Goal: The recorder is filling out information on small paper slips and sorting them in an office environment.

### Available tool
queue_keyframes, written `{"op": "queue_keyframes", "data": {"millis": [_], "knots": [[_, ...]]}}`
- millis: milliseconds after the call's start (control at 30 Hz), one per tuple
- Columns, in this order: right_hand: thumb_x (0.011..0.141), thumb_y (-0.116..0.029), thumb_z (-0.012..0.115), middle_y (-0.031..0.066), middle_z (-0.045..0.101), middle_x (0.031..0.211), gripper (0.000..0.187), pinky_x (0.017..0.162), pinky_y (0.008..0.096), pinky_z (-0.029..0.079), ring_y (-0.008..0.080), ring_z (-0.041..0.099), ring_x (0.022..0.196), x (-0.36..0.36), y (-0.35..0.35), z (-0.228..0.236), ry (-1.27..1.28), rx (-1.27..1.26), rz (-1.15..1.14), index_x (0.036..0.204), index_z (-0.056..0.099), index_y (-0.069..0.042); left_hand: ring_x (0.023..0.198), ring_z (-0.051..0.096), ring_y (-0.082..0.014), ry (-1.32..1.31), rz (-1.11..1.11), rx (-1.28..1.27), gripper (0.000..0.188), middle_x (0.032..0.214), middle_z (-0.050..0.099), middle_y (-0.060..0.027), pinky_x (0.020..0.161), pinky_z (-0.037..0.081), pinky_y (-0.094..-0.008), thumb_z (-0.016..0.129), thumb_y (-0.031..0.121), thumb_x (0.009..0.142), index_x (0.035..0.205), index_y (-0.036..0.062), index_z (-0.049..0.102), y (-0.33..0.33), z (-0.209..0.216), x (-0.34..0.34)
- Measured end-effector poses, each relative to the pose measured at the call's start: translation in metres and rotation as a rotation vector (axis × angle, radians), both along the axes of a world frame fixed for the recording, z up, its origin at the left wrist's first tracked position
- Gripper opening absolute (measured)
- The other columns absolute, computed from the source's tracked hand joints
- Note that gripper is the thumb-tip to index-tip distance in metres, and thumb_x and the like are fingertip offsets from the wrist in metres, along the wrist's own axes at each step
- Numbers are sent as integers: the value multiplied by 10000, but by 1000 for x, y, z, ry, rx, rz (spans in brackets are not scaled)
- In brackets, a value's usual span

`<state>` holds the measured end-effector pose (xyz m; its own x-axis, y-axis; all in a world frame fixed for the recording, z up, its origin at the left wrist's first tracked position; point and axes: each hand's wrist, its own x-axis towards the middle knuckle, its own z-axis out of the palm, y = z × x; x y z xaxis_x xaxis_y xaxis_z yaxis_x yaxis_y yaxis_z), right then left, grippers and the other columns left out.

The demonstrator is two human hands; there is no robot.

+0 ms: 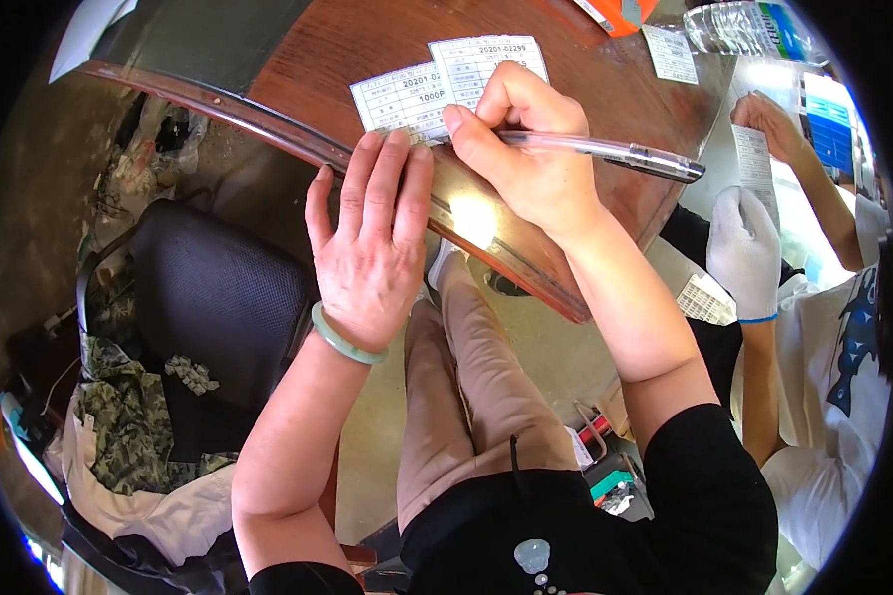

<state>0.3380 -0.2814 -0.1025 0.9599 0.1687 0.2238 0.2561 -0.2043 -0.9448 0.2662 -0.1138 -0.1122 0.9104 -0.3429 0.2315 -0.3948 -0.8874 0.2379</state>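
Observation:
Two white printed paper slips lie overlapping near the table's edge. The left slip (372, 99) is partly covered by the right slip (511, 52). My left hand (372, 223), with a pale green bangle (342, 342) at its wrist, rests flat with fingers stretched out; its fingertips press the lower edge of the left slip. In my right hand (531, 159) is a clear-barrelled pen (625, 152), its dark end pointing out to the right. That hand lies over the lower part of the right slip and hides the pen's tip.
The table (327, 40) is reddish-brown wood with a curved edge. At its far right are another slip (670, 55), a plastic bottle (754, 30) and an orange item (615, 12). A black chair (218, 288) stands left. On the right, a person's gloved hand (744, 253) is near a paper slip.

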Motion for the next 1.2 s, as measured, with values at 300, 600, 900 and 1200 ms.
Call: {"op": "queue_keyframes", "data": {"millis": [300, 600, 900, 1200], "knots": [[812, -35, 712, -12, 424, 586, 315, 474, 242, 343, 45, 386, 545, 1, -1, 3, 11, -7, -9, 691, 421, -41, 1291, 472, -205, -40, 37, -7, 462, 1361, 514, -49, 1040, 334, -488, 595, 118, 812, 1271, 112, 547, -4, 2, 3], [809, -39, 716, -10, 426, 584, 319, 471, 241, 344, 45, 389, 546, 3, 0, 1, -5, -7, -17, 690, 420, -41, 1297, 467, -212, -31, 41, -11, 476, 1363, 513, -50, 1049, 326, -487, 595, 112, 807, 1280, 105, 544, -4, 1, 3], [814, -40, 711, -8, 420, 578, 310, 468, 246, 336, 42, 388, 543, 2, -1, 5, -12, -8, 10, 689, 426, -41, 1292, 473, -208, -49, 46, -9, 467, 1364, 514, -46, 1049, 324, -486, 594, 113, 811, 1276, 107, 548, -5, 0, 2], [813, -48, 712, -12, 438, 582, 307, 462, 248, 338, 41, 390, 538, 3, -2, 3, -64, -66, -32, 692, 430, -39, 1298, 468, -204, -43, 42, -7, 472, 1367, 512, -44, 1049, 323, -487, 597, 114, 809, 1278, 111, 546, -3, 0, 2]]}}
